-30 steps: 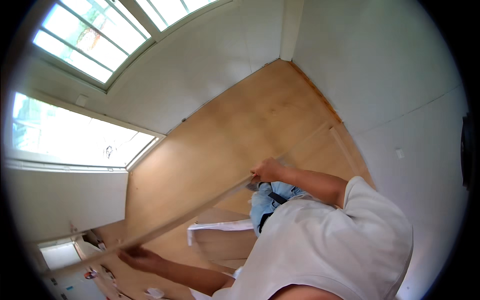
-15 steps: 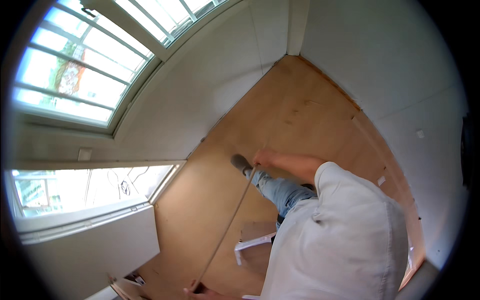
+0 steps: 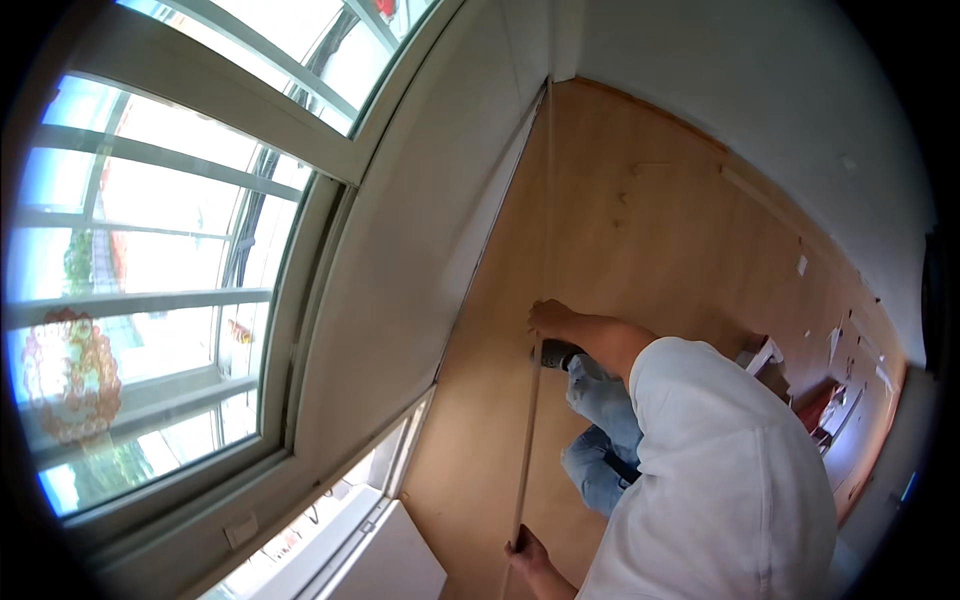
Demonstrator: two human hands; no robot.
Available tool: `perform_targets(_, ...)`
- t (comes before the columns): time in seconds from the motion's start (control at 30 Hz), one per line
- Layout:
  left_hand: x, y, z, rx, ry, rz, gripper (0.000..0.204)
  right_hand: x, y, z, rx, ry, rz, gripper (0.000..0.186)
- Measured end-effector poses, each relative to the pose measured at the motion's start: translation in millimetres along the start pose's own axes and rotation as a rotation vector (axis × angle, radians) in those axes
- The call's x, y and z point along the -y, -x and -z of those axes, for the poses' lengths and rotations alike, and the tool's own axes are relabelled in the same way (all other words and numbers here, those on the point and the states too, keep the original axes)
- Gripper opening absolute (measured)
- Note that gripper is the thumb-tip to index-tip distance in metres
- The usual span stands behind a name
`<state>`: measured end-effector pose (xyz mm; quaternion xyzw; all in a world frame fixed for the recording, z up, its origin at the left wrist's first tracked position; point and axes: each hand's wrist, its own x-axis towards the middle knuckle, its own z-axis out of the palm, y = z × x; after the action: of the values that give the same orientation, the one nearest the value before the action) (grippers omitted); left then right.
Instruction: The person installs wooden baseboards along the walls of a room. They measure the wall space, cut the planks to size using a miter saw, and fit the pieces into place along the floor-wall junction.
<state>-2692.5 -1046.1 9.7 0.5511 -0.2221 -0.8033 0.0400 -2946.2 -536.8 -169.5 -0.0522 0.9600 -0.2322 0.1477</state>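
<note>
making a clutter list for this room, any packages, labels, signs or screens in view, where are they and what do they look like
Red round ornament: stuck on the lower left window pane, circular, red with pale gold parts.
Small white plate: on the wall under the window, rectangular, plain white.
Red and white items: on the floor by the right wall, possibly packaging, too small to tell.
Paper scraps: small white pieces along the right wall.
No screens show.

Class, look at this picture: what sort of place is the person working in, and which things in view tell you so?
Probably a bare room being fitted out: a wood-look floor, plain white walls, large windows, and a long thin wooden strip held in both hands.
</note>
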Motion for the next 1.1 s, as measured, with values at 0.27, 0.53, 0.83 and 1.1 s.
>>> perform_targets(0.27, -77, -226, -29, -0.092, -0.137, 0.095, 0.036, 45, -119, -72, -0.34, -0.273, -0.755, 0.036)
perform_targets(0.53, -77, -622, 84, 0.153, -0.043, 0.204, 0.034, 13, -252, -344, -0.488, -0.758, -1.114, 0.048)
perform_targets(0.83, 13, -829, 102, 0.313, -0.111, 0.015, 0.037, -16, -356, -499, -0.746, -0.815, -0.902, 0.056)
perform_targets(1.1, -21, -854, 63, 0.312, -0.152, 0.045, 0.051, -76, -435, -620, -0.943, -0.798, -0.75, 0.035)
